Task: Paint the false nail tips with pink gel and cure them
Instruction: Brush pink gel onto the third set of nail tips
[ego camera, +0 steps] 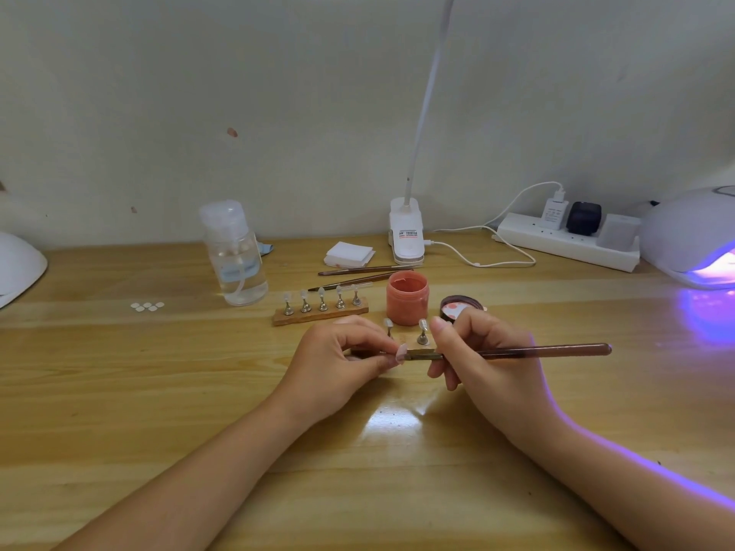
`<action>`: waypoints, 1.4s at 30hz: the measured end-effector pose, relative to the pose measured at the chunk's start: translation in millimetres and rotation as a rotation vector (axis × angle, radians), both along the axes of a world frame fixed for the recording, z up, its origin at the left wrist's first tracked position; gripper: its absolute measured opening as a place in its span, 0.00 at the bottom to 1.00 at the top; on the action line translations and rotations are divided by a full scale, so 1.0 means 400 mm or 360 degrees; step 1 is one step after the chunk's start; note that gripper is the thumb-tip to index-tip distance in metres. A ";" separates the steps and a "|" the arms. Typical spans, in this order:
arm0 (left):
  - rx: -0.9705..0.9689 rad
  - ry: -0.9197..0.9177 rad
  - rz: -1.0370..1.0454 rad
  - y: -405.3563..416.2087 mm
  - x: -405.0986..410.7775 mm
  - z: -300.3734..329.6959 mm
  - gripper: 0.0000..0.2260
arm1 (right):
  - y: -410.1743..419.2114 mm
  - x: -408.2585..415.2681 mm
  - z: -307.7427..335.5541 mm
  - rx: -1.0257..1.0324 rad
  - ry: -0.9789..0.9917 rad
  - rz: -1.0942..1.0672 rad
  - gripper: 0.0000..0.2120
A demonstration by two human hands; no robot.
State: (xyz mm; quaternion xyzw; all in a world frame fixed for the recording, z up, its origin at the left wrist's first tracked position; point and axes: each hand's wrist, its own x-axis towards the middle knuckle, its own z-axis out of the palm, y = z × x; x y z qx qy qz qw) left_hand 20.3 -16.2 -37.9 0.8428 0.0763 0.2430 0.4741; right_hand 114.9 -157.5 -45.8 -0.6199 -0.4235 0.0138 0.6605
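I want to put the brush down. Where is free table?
Bare table left of the left hand, below the white pads; also between the right hand and lamp. Crowded around the pink jar.

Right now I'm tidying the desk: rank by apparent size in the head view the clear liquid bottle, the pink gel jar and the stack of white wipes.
1. Clear plastic liquid bottle
2. Open pink gel jar
3. Stack of white square wipes, though it lies farther back, so this rank is unsure.

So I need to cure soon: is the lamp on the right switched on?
On. The curing lamp shows violet light in its opening, spilling onto the table.
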 end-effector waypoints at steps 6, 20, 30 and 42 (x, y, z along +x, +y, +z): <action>-0.0096 -0.0009 0.0006 -0.007 0.001 0.001 0.04 | -0.001 0.008 -0.003 0.0077 0.0068 -0.0150 0.17; -0.0057 0.0008 0.0001 -0.003 0.002 -0.001 0.06 | -0.001 0.001 -0.002 0.0015 0.0043 -0.0059 0.15; -0.0052 0.0020 0.0002 -0.001 0.002 -0.002 0.06 | -0.005 0.002 -0.004 0.0031 -0.0016 -0.0022 0.18; -0.0071 -0.0017 -0.0025 0.003 0.003 -0.007 0.07 | -0.002 0.011 -0.004 0.0083 0.0059 -0.0191 0.17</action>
